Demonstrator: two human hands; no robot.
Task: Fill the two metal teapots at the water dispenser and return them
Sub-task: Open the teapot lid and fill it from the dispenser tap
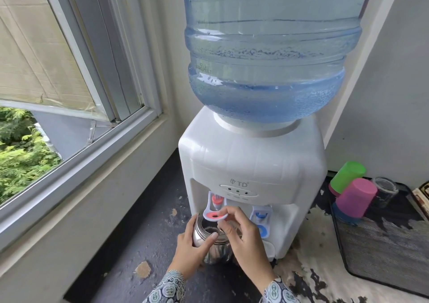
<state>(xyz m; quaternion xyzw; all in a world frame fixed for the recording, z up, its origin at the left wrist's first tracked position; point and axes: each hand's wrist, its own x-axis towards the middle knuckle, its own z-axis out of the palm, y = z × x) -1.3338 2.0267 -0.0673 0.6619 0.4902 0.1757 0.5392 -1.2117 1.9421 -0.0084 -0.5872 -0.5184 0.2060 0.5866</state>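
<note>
A white water dispenser (253,163) stands on a dark counter with a big blue bottle (267,47) on top. A shiny metal teapot (209,235), lid off, is held right under the red tap lever (214,214). My left hand (193,247) wraps around the teapot's left side. My right hand (241,230) rests over the pot's right rim, its fingers touching the red lever. I cannot see any water stream. Only one teapot is in view.
A blue tap (261,219) sits to the right of the red one. Right of the dispenser, a black mesh tray (383,256) holds upturned green (347,176) and pink cups (356,197) and a glass. A window (69,93) and sill run along the left.
</note>
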